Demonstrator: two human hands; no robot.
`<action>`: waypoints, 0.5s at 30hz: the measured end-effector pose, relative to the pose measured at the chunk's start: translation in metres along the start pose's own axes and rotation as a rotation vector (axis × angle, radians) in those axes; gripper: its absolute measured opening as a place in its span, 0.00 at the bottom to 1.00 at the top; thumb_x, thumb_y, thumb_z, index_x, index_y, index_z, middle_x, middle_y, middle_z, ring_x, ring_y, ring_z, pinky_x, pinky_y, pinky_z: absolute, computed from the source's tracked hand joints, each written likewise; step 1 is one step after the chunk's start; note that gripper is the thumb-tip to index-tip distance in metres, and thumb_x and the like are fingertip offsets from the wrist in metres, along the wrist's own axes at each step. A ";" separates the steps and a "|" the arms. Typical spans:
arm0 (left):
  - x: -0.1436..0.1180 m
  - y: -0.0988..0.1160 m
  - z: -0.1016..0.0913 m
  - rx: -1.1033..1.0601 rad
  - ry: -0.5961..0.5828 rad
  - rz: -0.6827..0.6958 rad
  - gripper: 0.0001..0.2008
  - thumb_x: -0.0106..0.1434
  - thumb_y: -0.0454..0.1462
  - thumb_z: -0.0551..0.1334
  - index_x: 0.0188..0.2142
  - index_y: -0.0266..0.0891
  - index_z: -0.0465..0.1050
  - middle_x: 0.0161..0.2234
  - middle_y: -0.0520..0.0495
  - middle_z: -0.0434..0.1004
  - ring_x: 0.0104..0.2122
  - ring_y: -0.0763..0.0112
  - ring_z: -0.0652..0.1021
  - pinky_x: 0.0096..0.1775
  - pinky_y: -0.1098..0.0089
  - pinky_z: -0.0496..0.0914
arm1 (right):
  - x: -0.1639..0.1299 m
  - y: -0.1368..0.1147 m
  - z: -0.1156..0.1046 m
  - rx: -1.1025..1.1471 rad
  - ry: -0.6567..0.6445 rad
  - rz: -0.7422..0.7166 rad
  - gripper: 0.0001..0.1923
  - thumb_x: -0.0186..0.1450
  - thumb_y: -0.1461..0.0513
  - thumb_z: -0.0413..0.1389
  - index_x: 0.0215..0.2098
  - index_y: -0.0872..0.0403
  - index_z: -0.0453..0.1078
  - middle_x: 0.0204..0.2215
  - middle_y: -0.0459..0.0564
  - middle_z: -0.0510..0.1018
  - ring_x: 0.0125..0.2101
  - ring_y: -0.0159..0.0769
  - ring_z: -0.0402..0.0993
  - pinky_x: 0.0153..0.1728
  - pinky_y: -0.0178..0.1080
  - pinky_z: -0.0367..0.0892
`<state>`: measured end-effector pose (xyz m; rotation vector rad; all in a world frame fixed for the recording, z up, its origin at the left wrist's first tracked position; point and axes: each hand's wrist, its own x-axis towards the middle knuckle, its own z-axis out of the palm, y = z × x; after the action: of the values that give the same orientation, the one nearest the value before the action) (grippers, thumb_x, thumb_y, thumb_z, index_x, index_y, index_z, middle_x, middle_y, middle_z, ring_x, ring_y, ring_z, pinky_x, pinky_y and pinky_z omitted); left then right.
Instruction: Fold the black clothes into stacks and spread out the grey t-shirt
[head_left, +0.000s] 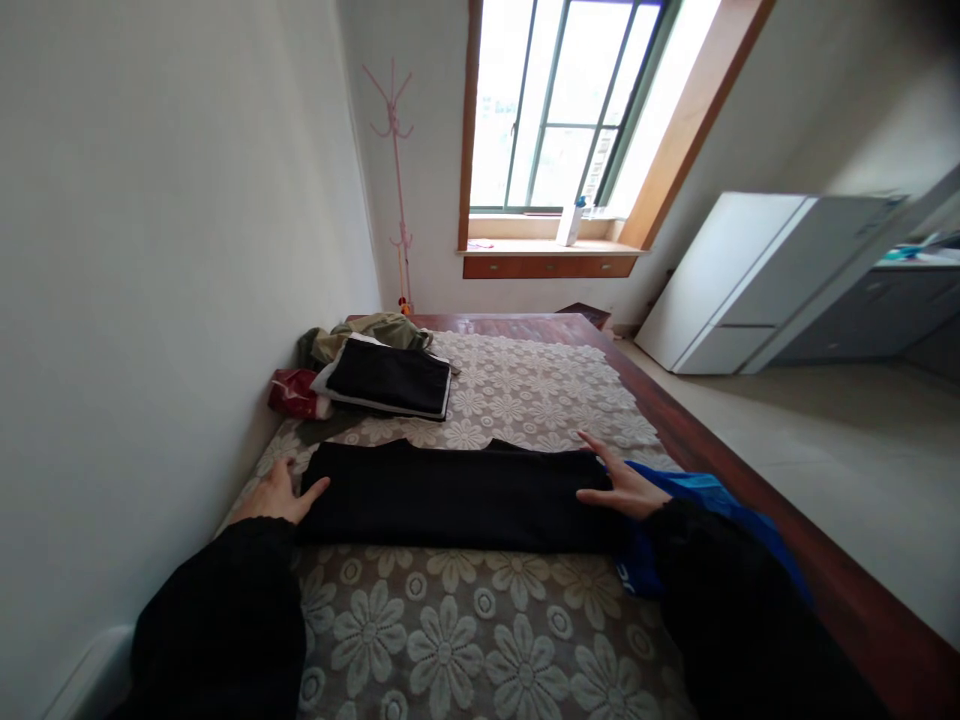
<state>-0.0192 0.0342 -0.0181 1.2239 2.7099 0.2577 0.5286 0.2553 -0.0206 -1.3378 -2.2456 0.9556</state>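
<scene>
A black garment (457, 500), folded into a long flat strip, lies across the flowered tablecloth (446, 650) in front of me. My left hand (281, 493) rests at its left end, thumb on the cloth and fingers spread. At the other end, my right hand (619, 485) touches the fabric with thumb and forefinger wide apart. Beside and under my right forearm is a blue cloth item (705, 490) with a bit of white lettering. Behind the strip sits a folded black-and-white stack of cloth (390, 375).
Olive cloth (375, 335) and a red item (296, 392) lie by the left wall. The table's dark wooden edge (682, 430) runs along the right. Further off stand a pink coat rack (399, 180), a window sill with a white bottle (571, 225), and a white fridge (750, 270).
</scene>
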 end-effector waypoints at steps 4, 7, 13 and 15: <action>-0.004 0.001 0.001 0.046 -0.051 -0.046 0.44 0.57 0.66 0.51 0.59 0.35 0.62 0.47 0.29 0.80 0.47 0.40 0.81 0.47 0.52 0.72 | -0.006 -0.016 0.000 0.086 -0.008 -0.052 0.53 0.52 0.52 0.64 0.72 0.50 0.49 0.69 0.57 0.59 0.69 0.54 0.53 0.69 0.55 0.50; -0.002 0.003 -0.002 0.031 -0.099 -0.011 0.38 0.58 0.63 0.53 0.55 0.37 0.65 0.45 0.32 0.81 0.45 0.44 0.81 0.45 0.56 0.72 | -0.009 -0.036 -0.004 0.247 0.043 0.022 0.49 0.53 0.53 0.65 0.70 0.48 0.55 0.68 0.55 0.62 0.64 0.55 0.62 0.62 0.52 0.64; -0.001 0.004 -0.005 -0.053 -0.058 0.046 0.27 0.60 0.54 0.58 0.53 0.41 0.63 0.39 0.41 0.81 0.42 0.52 0.82 0.41 0.62 0.71 | -0.012 -0.114 -0.023 0.295 0.123 -0.031 0.41 0.54 0.53 0.66 0.65 0.45 0.64 0.64 0.52 0.68 0.56 0.52 0.71 0.46 0.45 0.76; -0.002 0.004 -0.004 -0.073 -0.053 0.061 0.26 0.61 0.53 0.59 0.53 0.41 0.62 0.39 0.42 0.81 0.42 0.53 0.82 0.41 0.62 0.71 | -0.004 -0.157 -0.026 0.206 0.093 -0.192 0.32 0.55 0.56 0.65 0.59 0.45 0.71 0.64 0.50 0.67 0.61 0.51 0.66 0.49 0.43 0.74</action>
<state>-0.0159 0.0352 -0.0137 1.2753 2.5977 0.3243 0.4476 0.2103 0.1091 -1.0364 -2.0967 1.0021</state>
